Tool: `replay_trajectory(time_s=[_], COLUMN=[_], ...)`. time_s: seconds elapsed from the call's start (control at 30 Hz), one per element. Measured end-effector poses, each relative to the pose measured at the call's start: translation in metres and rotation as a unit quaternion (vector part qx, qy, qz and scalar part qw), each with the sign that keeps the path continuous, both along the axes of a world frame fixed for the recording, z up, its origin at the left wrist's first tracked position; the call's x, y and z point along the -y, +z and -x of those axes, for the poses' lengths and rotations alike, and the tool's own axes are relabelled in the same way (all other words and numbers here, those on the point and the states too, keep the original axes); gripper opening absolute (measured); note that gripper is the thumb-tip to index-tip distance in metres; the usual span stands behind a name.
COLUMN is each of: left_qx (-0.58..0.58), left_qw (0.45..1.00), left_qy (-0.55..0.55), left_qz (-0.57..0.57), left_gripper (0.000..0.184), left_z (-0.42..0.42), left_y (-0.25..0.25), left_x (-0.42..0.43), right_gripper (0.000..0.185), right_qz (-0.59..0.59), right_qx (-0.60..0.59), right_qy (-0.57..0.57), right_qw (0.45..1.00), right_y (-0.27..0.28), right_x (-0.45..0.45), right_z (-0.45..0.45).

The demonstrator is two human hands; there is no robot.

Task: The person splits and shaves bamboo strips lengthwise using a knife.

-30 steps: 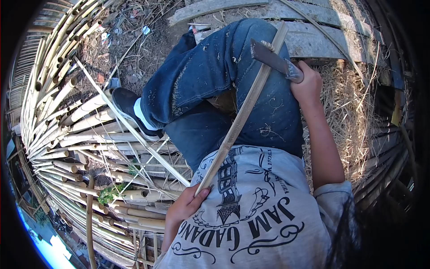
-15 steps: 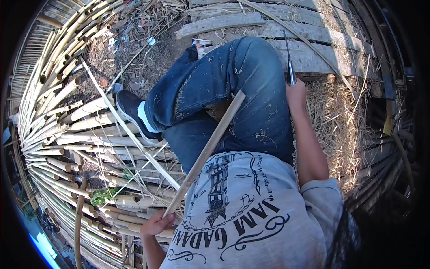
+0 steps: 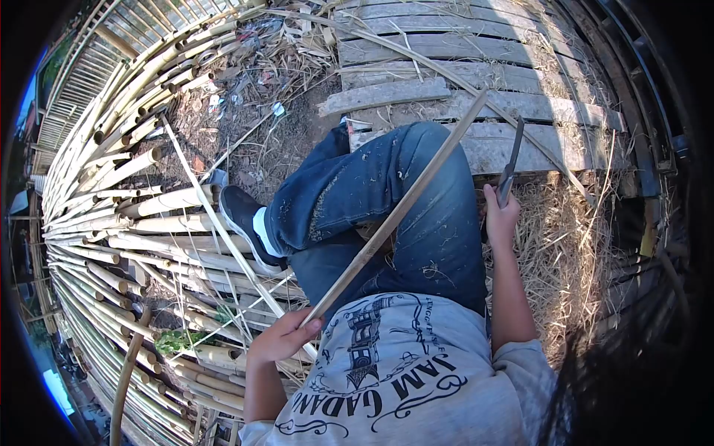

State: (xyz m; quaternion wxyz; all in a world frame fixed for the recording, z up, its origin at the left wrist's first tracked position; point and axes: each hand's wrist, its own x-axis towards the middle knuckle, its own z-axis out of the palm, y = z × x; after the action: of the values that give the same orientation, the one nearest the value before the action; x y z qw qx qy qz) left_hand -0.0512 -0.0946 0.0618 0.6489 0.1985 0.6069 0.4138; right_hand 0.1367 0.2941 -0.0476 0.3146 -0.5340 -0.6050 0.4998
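Observation:
A long, flat bamboo strip (image 3: 394,215) slants from lower left to upper right across my lap. My left hand (image 3: 282,338) is closed around its lower end, thumb on top. The far end rises past my bent knee, over the planks in the picture. Beyond that knee on the right, my right hand (image 3: 500,215) grips the handle of a knife (image 3: 513,160). Its narrow dark blade points away from me, apart from the strip.
Many bamboo poles (image 3: 171,204) fan out on the left. Wooden planks (image 3: 416,48) lie ahead, crossed by a long thin strip (image 3: 550,152). Straw-like shavings (image 3: 554,245) cover the ground at right. Another pale strip (image 3: 216,215) leans beside my shoe (image 3: 242,223).
My left hand has moved up and right, pushing the bamboo strip farther forward past my knee. The knife has turned, now showing its blade broader. The whole view has shifted slightly.

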Motion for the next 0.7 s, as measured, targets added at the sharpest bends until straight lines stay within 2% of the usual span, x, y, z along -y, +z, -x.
replay_trajectory(time_s=[0.03, 0.13, 0.2, 0.3, 0.37, 0.47, 0.57, 0.6, 0.63, 0.7], left_qx=[-0.006, -0.04, -0.186, -0.189, -0.181, 0.01, -0.031, 0.031, 0.034, -0.061], left_qw=[1.0, 0.999, 0.982, 0.98, 0.981, 0.999, 0.996, 0.997, 0.996, 0.996], left_qy=[-0.014, -0.016, -0.022, -0.027, -0.037, -0.037, -0.082, -0.058, -0.06, -0.065], left_qz=[-0.005, 0.014, -0.04, -0.055, -0.062, -0.004, 0.01, 0.04, 0.05, 0.008], left_gripper=[0.03, 0.028, 0.027, 0.026, 0.026, 0.028, 0.032, 0.034, 0.034, 0.034], left_z=[0.002, -0.001, -0.008, -0.016, -0.017, -0.016, -0.023, -0.025, -0.027, -0.03], left_y=[-0.008, -0.033, -0.039, -0.037, -0.039, -0.048, -0.05, -0.047, -0.047, -0.048], left_x=[-0.02, -0.073, -0.108, -0.145, -0.156, -0.157, -0.15, -0.148, -0.142, -0.131], right_gripper=[0.024, 0.018, 0.02, 0.026, 0.028, 0.027, 0.023, 0.023, 0.023, 0.026], right_qz=[-0.005, -0.056, -0.084, -0.12, -0.131, -0.164, -0.187, -0.17, -0.16, -0.129], right_qx=[-0.006, -0.006, 0.031, 0.066, 0.138, 0.14, 0.182, 0.18, 0.181, 0.221], right_qy=[-0.014, 0.054, 0.086, 0.129, 0.153, 0.178, 0.199, 0.206, 0.206, 0.227], right_qw=[1.0, 0.997, 0.992, 0.982, 0.97, 0.96, 0.945, 0.947, 0.948, 0.94], right_y=[0.01, 0.02, 0.027, 0.052, 0.059, 0.052, 0.049, 0.048, 0.048, 0.048], right_x=[0.002, -0.002, -0.004, -0.001, -0.003, -0.006, -0.01, -0.011, -0.012, -0.014], right_z=[0.0, -0.014, -0.019, -0.009, -0.001, 0.01, 0.018, 0.021, 0.022, 0.021])
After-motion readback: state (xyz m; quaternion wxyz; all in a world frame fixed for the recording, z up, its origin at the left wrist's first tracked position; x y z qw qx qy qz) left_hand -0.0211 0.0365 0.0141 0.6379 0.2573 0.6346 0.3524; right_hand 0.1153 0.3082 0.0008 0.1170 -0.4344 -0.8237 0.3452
